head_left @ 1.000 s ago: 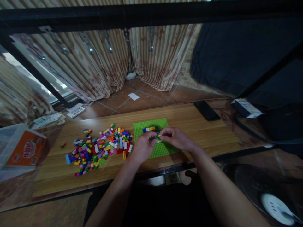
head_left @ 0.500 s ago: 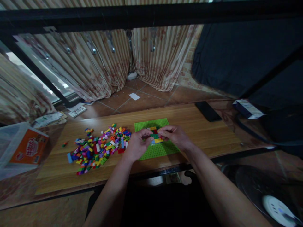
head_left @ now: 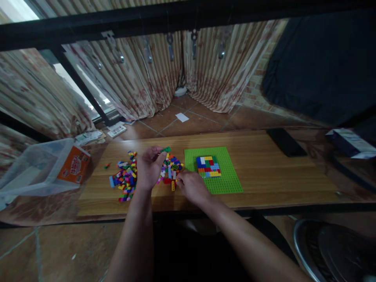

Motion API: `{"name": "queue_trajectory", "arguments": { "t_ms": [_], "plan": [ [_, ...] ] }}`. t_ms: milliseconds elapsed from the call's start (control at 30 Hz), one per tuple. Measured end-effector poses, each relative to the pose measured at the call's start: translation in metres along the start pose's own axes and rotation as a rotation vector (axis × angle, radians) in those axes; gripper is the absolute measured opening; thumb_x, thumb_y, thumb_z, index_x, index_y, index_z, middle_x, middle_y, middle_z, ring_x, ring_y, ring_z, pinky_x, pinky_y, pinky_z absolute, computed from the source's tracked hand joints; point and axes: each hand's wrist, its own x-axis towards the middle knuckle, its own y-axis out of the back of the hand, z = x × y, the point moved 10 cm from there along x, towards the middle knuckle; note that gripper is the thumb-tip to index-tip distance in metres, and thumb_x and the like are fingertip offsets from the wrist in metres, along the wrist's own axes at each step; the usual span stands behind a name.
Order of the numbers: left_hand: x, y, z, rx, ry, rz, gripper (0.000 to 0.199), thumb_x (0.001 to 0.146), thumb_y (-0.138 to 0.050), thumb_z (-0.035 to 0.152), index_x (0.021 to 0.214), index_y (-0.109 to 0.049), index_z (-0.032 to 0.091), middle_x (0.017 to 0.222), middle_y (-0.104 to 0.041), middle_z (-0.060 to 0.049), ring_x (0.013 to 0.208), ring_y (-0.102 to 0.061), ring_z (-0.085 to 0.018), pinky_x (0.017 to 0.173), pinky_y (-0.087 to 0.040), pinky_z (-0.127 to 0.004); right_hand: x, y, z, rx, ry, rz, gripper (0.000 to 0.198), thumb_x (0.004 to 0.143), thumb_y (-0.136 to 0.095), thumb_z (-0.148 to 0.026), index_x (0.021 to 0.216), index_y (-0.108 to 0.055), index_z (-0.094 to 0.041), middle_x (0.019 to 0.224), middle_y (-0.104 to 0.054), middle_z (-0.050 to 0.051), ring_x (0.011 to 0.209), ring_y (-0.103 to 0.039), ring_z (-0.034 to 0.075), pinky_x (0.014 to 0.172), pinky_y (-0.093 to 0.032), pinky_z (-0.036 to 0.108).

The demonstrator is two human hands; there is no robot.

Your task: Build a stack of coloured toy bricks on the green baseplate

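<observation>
Both hands, head view: off the brick block (head_left: 208, 166) now and over at the loose bricks (head_left: 127, 178), the whole view swinging left with them.
Left hand (head_left: 150, 166): up above the pile, thumb and fingertips pinching a green brick (head_left: 166, 149).
Green brick: small, oblong plastic, sticking out to the right of the fingertips, long axis running roughly left to right.
Right hand (head_left: 190, 184): low at the pile's right edge, fingers curled down; whether they grip a piece, can't tell.
Brick block: sitting on the baseplate (head_left: 227, 182), left of its middle, a low, flat patchwork of red, blue, yellow, white and green; nearly square, so no clear long axis, edges running roughly with the plate's.
Baseplate: thin, bright green, pimpled with studs, flat on the table (head_left: 270, 184).
Yellow brick (head_left: 173, 185): just beside the right hand, narrow, its length pointing toward the person.
Loose bricks: hard little blocks, jumbled every way.
Table: smooth, streaked wood grain.
</observation>
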Motion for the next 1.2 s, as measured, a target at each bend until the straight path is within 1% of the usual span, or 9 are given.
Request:
{"name": "queue_trajectory", "arguments": {
  "t_ms": [167,300,467,600,667,767,933,1067,1200],
  "plan": [
    [-0.003,0.002,0.001,0.095,0.034,-0.035,0.02,0.07,-0.069,0.027,0.086,-0.065,0.014,0.082,-0.07,-0.004,0.075,-0.064,-0.016,0.07,-0.05,-0.027,0.009,-0.006,-0.001,0.115,0.012,0.06,0.014,0.084,-0.055,-0.012,0.09,-0.066,-0.017,0.091,-0.071,0.008,0.084,-0.064,0.018,0.075,-0.043,0.026],
    [-0.007,-0.009,-0.003,0.135,0.059,-0.148,0.022,0.07,-0.068,0.028,0.088,-0.065,0.015,0.082,-0.07,-0.004,0.073,-0.064,-0.016,0.068,-0.049,-0.027,0.011,0.002,-0.005,0.28,0.026,0.133,0.018,0.084,-0.053,-0.007,0.085,-0.067,-0.019,0.088,-0.072,0.004,0.08,-0.065,0.015,0.075,-0.045,0.024],
    [-0.015,-0.034,-0.006,0.173,0.014,-0.31,0.017,0.074,-0.063,0.025,0.089,-0.065,0.016,0.081,-0.07,-0.003,0.073,-0.065,-0.017,0.069,-0.05,-0.029,-0.004,0.041,0.012,0.265,-0.059,0.313,0.02,0.086,-0.05,-0.012,0.087,-0.069,-0.02,0.083,-0.073,0.004,0.073,-0.066,0.017,0.07,-0.046,0.027],
    [-0.028,-0.061,-0.002,0.26,-0.042,-0.401,0.015,0.077,-0.061,0.023,0.091,-0.064,0.018,0.083,-0.07,-0.003,0.076,-0.066,-0.017,0.072,-0.051,-0.029,-0.022,0.077,0.047,0.345,-0.108,0.46,0.021,0.087,-0.055,-0.022,0.104,-0.066,-0.019,0.09,-0.073,0.006,0.078,-0.067,0.018,0.075,-0.049,0.03],
    [-0.037,-0.079,0.002,0.315,-0.077,-0.448,0.015,0.079,-0.06,0.022,0.092,-0.064,0.019,0.084,-0.07,-0.003,0.076,-0.066,-0.017,0.072,-0.05,-0.029,-0.025,0.085,0.06,0.388,-0.074,0.436,0.028,0.086,-0.058,-0.027,0.113,-0.064,-0.019,0.099,-0.072,0.007,0.085,-0.066,0.018,0.079,-0.05,0.032],
    [-0.051,-0.108,0.007,0.345,-0.116,-0.515,0.012,0.08,-0.059,0.02,0.092,-0.064,0.02,0.088,-0.07,-0.002,0.08,-0.066,-0.017,0.076,-0.05,-0.029,-0.028,0.089,0.073,0.426,-0.006,0.328,0.025,0.087,-0.057,-0.027,0.109,-0.067,-0.022,0.107,-0.07,0.007,0.095,-0.065,0.018,0.084,-0.049,0.034],
    [-0.067,-0.144,0.008,0.358,-0.137,-0.584,0.013,0.083,-0.058,0.02,0.095,-0.064,0.021,0.094,-0.07,-0.002,0.086,-0.066,-0.017,0.079,-0.05,-0.029,-0.041,0.1,0.103,0.408,-0.06,0.248,0.018,0.084,-0.06,-0.027,0.096,-0.072,-0.021,0.094,-0.072,0.005,0.085,-0.065,0.018,0.079,-0.048,0.033],
    [-0.07,-0.152,0.006,0.43,-0.138,-0.592,0.014,0.083,-0.055,0.018,0.093,-0.065,0.02,0.09,-0.07,-0.003,0.08,-0.065,-0.017,0.074,-0.049,-0.028,-0.053,0.109,0.133,0.394,-0.114,0.248,0.018,0.081,-0.063,-0.029,0.093,-0.073,-0.02,0.09,-0.071,0.005,0.081,-0.064,0.019,0.075,-0.047,0.033],
    [-0.066,-0.149,0.0,0.487,-0.125,-0.589,0.016,0.084,-0.051,0.015,0.09,-0.065,0.019,0.083,-0.069,-0.003,0.074,-0.064,-0.016,0.07,-0.047,-0.027,-0.057,0.103,0.152,0.388,-0.162,0.221,0.017,0.077,-0.067,-0.028,0.091,-0.074,-0.02,0.091,-0.07,0.004,0.081,-0.063,0.019,0.075,-0.046,0.033]
  ]
}}
